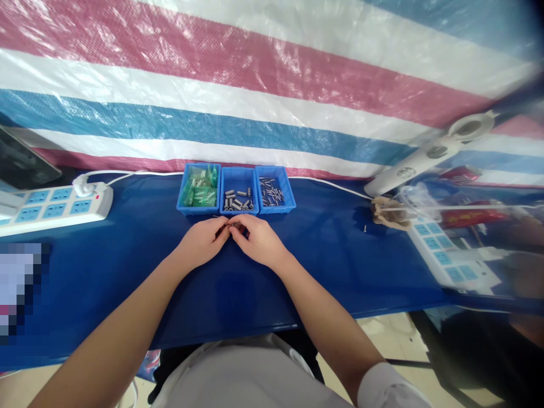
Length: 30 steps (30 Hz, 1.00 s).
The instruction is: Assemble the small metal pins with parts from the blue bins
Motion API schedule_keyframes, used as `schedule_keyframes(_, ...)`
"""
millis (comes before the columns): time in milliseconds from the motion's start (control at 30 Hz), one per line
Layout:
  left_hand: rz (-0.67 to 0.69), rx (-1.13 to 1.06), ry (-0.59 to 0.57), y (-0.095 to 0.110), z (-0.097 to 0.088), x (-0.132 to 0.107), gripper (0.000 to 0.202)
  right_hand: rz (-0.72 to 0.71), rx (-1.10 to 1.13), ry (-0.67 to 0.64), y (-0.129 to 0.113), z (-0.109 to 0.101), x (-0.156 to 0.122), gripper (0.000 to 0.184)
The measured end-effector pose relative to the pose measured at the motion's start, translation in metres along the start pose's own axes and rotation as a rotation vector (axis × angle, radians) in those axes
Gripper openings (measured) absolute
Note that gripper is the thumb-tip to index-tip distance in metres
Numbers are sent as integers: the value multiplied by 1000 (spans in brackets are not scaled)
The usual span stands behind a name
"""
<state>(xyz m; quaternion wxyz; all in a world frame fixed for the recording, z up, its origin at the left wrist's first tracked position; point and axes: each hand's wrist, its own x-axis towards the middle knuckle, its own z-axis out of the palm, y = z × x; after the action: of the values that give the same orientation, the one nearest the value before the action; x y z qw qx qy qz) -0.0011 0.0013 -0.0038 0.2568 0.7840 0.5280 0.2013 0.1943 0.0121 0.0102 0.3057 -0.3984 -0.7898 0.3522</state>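
My left hand and my right hand meet fingertip to fingertip just in front of the blue bins. Both are closed in a pinch. A thin metal pin sticks out at my left fingertips; whatever sits between the right fingers is mostly hidden. Behind the hands stand three blue bins side by side. The left bin holds a green plastic bag with small metal pieces. Short metal cylinders lie in the middle bin. Thin metal pins fill the right bin.
White power strips stand at left and right. A small screw lies on the blue table near a brown paper-like cup. A white cable runs behind the bins, below a striped sheet.
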Motion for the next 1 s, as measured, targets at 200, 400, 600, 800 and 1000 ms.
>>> schedule_keyframes(200,9,1,8,0,0,-1,29,4,2,-4,0,0,0,20)
schedule_keyframes(400,-3,8,4,1,-1,0,29,2,-1,-3,0,0,0,20)
schedule_keyframes(600,-3,-5,2,1,-1,0,29,-8,-4,4,1,1,0,20)
schedule_keyframes(800,3,-8,3,0,0,-1,29,-5,-2,1,1,1,0,20)
schedule_keyframes(1000,5,7,8,0,-1,-1,29,2,5,4,1,1,0,20)
